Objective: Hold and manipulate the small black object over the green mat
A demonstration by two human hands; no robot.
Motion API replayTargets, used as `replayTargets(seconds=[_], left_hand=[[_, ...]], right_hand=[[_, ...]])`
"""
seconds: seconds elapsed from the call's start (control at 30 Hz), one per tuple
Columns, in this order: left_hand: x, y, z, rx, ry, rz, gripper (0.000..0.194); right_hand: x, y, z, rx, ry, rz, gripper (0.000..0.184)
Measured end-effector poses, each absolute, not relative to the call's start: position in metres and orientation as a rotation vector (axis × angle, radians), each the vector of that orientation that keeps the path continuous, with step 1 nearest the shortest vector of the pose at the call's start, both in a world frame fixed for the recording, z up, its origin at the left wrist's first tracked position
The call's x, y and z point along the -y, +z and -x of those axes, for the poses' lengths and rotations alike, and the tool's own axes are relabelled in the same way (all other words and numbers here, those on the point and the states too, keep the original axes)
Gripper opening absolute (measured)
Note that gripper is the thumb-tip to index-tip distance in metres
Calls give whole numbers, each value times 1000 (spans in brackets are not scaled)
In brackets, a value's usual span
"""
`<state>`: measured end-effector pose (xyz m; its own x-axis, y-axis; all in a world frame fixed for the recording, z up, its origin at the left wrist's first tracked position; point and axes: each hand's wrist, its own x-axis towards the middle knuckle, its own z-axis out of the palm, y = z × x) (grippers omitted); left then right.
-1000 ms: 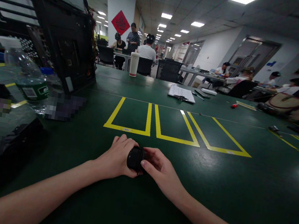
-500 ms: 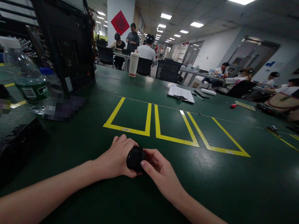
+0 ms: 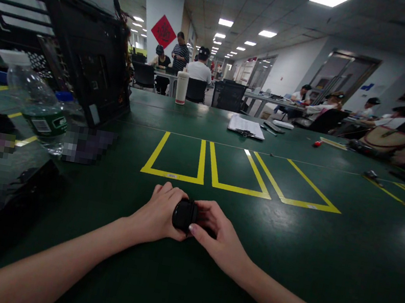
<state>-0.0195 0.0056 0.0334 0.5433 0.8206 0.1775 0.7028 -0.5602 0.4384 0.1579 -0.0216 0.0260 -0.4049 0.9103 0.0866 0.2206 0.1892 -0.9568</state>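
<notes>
A small black rounded object point(image 3: 183, 215), whose exact kind I cannot make out, is held between my hands just above or on the green table point(image 3: 171, 291). My left hand point(image 3: 161, 213) is wrapped round its left side, thumb below and fingers over the back. At its right edge, the thumb and bent fingers of my right hand point(image 3: 217, 230) are closed about the rim. Part of the object is hidden by the fingers. Beyond my hands, yellow tape outlines point(image 3: 172, 176) mark the tabletop.
At left stand a black computer case point(image 3: 97, 61) and a plastic bottle point(image 3: 44, 109). Farther back are a white cup point(image 3: 181, 88), a clipboard with paper point(image 3: 246, 126) and a small red item point(image 3: 317, 144). Several people sit at tables behind.
My right thumb has shifted slightly down along the black object's right edge, and more of that edge shows. My left hand keeps its hold.
</notes>
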Motion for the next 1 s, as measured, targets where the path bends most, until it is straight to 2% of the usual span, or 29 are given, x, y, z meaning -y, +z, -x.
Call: replayTargets(seconds=[0.1,0.23,0.37,0.6,0.73,0.9,1.0], left_hand=[[-5,34,19,-1252,511,-2464,50],[-5,35,18,-1248,510,-2476,48],[-5,35,18,-1246,510,-2474,48],[-7,30,19,-1247,522,-2507,49],[-9,24,18,-1254,589,-2549,49],[-9,24,19,-1242,569,-2519,49],[-8,27,20,-1247,558,-2508,49]], right_hand=[[22,25,-159,1780,1185,1022,32],[20,24,-158,1717,1216,1040,22],[19,27,-158,1710,1269,1096,28],[20,25,-160,1822,1185,1020,28],[18,19,-160,1801,1085,1015,19],[19,24,-159,1785,1172,1107,32],[21,27,-158,1845,1172,1094,30]])
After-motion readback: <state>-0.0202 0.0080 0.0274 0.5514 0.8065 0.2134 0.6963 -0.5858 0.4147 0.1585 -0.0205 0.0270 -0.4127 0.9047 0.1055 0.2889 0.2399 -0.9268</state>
